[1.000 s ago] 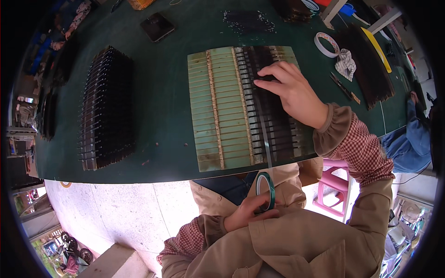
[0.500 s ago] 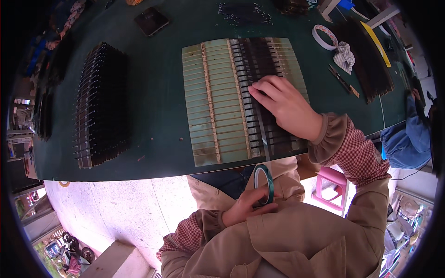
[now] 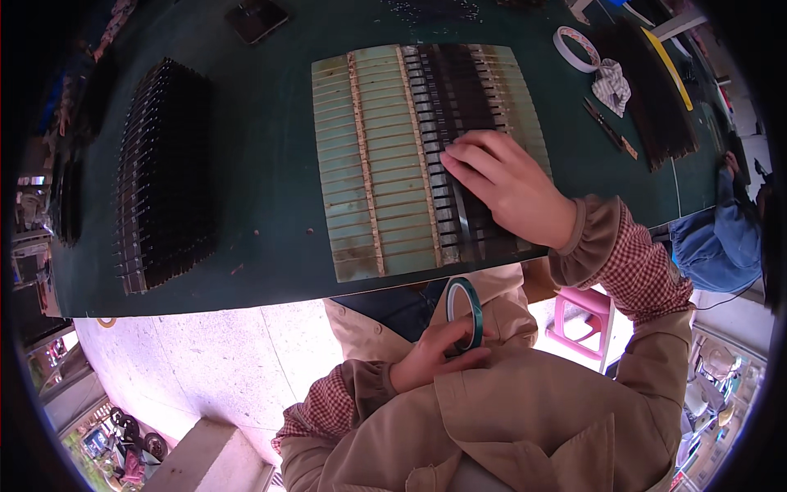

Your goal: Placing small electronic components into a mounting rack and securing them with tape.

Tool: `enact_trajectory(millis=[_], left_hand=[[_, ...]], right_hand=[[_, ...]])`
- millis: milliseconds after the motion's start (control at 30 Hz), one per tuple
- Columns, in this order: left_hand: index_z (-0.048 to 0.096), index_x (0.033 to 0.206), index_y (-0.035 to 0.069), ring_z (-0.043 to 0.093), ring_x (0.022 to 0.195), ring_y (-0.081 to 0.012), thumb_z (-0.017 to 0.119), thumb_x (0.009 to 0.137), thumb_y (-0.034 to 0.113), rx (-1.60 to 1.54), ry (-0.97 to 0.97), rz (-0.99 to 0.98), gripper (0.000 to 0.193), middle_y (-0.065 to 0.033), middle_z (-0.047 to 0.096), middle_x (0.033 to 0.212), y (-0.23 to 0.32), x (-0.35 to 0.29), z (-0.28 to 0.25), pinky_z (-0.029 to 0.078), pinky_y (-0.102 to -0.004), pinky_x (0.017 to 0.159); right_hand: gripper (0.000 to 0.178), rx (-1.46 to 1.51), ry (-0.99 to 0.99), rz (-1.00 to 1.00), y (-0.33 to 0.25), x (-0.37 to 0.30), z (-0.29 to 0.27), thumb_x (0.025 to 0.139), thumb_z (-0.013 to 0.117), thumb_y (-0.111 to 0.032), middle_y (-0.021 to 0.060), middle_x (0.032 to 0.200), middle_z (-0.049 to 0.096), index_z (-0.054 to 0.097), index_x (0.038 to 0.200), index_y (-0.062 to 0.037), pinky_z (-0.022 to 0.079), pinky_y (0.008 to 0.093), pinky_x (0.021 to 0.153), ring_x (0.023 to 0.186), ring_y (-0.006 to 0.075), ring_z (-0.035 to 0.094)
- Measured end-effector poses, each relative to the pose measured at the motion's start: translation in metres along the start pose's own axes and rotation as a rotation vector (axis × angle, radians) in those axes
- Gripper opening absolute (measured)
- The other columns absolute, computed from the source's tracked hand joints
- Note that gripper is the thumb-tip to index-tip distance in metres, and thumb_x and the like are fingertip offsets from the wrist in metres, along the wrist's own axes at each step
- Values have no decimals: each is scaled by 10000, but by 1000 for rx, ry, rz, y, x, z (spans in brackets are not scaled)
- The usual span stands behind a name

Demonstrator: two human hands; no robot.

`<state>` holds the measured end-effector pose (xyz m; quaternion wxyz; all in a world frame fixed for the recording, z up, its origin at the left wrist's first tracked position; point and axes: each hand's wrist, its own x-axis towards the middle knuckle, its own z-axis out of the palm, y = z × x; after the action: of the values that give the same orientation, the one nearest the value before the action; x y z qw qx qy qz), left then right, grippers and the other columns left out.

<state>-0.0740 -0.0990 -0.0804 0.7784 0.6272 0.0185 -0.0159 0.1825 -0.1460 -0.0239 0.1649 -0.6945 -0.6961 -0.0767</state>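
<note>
A pale green slotted board lies on the table near its front edge. Thin dark strips sit side by side across its right half. On them rests my right hand, fingers bent and thumb pressed close, at a narrow tape strip. That strip runs toward me, past the board's near edge, to a green tape roll. Below the table edge, in front of my body, my left hand is closed around the roll's lower part. What lies under my right palm is hidden.
A dark stack of similar strips stands left on the green table. To the right lie a white tape roll, a crumpled cloth, tweezers and another dark pile. A blue sleeve of another person shows far right.
The board and table things appear higher in the view. My right hand has slid slightly toward the board's near edge. My left hand still holds the tape roll.
</note>
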Motion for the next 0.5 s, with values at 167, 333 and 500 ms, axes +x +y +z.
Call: enact_trajectory(millis=[167, 333, 500], left_hand=[[615, 1138, 40, 604, 703, -91, 715, 849, 54, -20, -15, 14, 306, -52, 658, 883, 1, 1, 1, 458, -219, 610], [612, 1075, 13, 570, 662, -143, 716, 854, 115, 15, 42, 21, 265, -66, 583, 779, 6, 5, 1, 455, -268, 587], [614, 1077, 13, 580, 673, -145, 715, 852, 112, 20, 42, -6, 267, -70, 592, 796, 7, 3, 2, 459, -266, 591]], right_hand=[[431, 24, -10, -6, 10, -1, -6, 679, 579, 28, 114, 1148, 555, 637, 1106, 30, 408, 410, 978, 1110, 289, 505], [401, -140, -14, -87, -11, -7, 7, 689, 589, -7, 115, 1142, 551, 641, 1085, 26, 402, 407, 988, 1103, 281, 504], [576, 146, -113, 88, -10, -13, -5, 630, 580, 57, 134, 1193, 538, 585, 1205, 23, 407, 446, 1002, 1159, 321, 487]])
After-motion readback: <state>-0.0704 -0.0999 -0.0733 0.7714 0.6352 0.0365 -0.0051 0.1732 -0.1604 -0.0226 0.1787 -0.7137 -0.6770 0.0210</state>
